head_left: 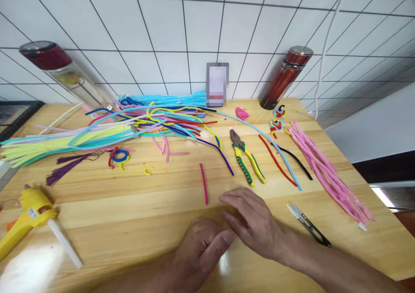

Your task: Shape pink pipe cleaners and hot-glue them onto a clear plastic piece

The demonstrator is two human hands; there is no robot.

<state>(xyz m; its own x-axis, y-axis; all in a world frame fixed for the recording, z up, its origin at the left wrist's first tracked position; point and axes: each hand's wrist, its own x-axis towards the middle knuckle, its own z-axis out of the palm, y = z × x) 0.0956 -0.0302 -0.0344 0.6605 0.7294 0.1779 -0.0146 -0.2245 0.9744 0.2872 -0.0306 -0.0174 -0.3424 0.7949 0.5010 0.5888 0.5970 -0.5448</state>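
L hand [205, 249] is curling loosely, R hand [252, 221] is arching just beside it, over table [136, 211]. Magenta stem [203, 184] is lying nr R hand, pliers [239, 147] beyond, snips [306, 222] to R. Glue gun [37, 204] is resting far L, pink bundle [327, 174] far R; bottle [65, 66] & flask [287, 79] are standing by wall [155, 25].

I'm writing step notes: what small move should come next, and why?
Perhaps reach the right hand toward the short magenta strip: it lies by itself on the table, near that hand's fingertips, and nothing shows held there or in the left hand.
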